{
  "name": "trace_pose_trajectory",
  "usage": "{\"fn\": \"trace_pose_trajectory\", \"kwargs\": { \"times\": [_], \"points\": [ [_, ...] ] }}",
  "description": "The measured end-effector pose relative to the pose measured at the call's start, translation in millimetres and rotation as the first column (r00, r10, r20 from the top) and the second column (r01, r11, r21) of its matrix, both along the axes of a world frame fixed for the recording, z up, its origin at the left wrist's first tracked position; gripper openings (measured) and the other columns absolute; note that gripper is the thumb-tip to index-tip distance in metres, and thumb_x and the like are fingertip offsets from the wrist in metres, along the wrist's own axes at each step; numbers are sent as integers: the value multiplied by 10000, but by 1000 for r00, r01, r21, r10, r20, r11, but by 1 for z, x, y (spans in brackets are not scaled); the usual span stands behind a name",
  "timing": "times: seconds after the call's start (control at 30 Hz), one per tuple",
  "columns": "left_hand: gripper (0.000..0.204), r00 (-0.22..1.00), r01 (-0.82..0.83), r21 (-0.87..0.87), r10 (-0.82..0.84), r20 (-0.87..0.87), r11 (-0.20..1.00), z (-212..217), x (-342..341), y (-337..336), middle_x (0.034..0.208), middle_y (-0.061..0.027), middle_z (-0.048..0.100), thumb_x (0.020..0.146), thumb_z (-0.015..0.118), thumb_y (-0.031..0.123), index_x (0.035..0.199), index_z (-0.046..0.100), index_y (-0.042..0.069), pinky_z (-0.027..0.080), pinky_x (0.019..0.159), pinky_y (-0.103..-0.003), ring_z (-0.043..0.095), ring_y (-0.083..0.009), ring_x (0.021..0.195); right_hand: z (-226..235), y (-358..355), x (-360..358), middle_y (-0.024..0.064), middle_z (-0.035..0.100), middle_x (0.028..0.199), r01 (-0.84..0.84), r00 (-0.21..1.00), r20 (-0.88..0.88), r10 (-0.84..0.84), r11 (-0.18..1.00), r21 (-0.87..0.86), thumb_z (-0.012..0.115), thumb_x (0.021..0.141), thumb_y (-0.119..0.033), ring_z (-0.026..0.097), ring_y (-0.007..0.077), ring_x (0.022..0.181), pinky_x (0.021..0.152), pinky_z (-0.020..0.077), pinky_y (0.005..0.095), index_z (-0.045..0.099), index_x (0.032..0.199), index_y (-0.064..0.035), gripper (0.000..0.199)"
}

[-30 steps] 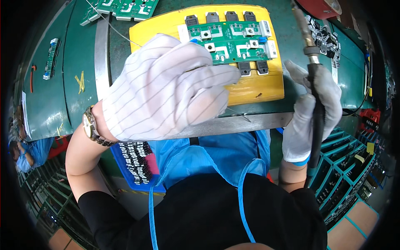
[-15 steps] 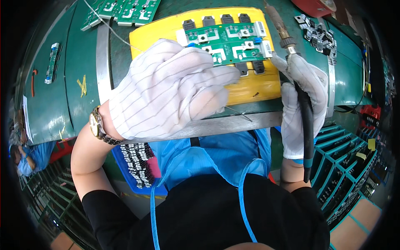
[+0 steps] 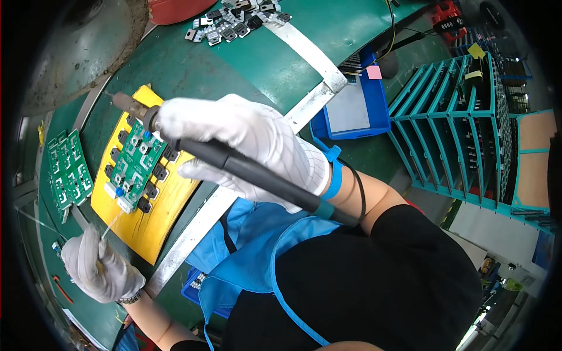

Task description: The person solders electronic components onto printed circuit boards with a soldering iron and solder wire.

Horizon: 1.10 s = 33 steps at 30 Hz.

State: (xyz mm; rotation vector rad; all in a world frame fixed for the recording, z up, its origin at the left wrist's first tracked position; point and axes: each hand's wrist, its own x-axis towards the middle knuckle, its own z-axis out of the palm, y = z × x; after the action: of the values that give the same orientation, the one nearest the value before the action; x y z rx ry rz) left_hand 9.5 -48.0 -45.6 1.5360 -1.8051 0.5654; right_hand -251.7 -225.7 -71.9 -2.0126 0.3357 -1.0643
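My right hand, in a white striped glove, is closed around a black-handled soldering iron. The iron's tip points to the upper left, raised past the far end of a green circuit board. That board lies on a yellow pad, with black flat components along both long sides and white and blue parts on top. At the lower left, my gloved left hand pinches a thin solder wire, whose end reaches toward the pad's near-left edge.
More green circuit boards lie left of the pad. A pile of black and metal components sits at the back by a red bowl. A metal strip edges the bench. Teal racks and a blue bin stand right.
The view has swung toward the right. My left hand has drawn back from over the board to beside the pad. My right hand still grips the iron, now tilted to the left.
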Motion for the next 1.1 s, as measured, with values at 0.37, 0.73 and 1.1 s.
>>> {"fn": "trace_pose_trajectory", "kwargs": {
  "times": [0.37, 0.73, 1.1],
  "points": [
    [105, 965, 29, 64, -11, -262, 998, -3, -10, -38, 920, -94, 753, 823, 754, 13, 925, 733, 14, 536, 757, -325, 682, -228, 822, -15, 9, -29, 173, 657, 1158, 398, 901, 96, -423, 894, 205, 603, 989, -87, 655, 221, 1040, 862, 560, 320, 635, 1142, 40, 201],
    [111, 987, -11, 235, 49, -156, 972, -3, -7, -34, 948, -87, 743, 867, 735, 20, 978, 721, 17, 538, 812, -322, 680, -218, 877, -12, 18, -31, 171, 664, 1079, 571, 789, -202, -581, 814, -110, 621, 924, -170, 640, 226, 1005, 944, 494, 357, 658, 1052, 48, 255],
    [82, 989, 19, 303, 27, -145, 953, -4, -10, -41, 937, -68, 764, 842, 746, 38, 922, 730, 41, 543, 810, -317, 695, -210, 833, -20, 14, -34, 187, 668, 1070, 555, 821, -120, -558, 830, -56, 635, 889, -146, 642, 240, 1014, 972, 487, 377, 634, 1023, 44, 232]
  ]
}}
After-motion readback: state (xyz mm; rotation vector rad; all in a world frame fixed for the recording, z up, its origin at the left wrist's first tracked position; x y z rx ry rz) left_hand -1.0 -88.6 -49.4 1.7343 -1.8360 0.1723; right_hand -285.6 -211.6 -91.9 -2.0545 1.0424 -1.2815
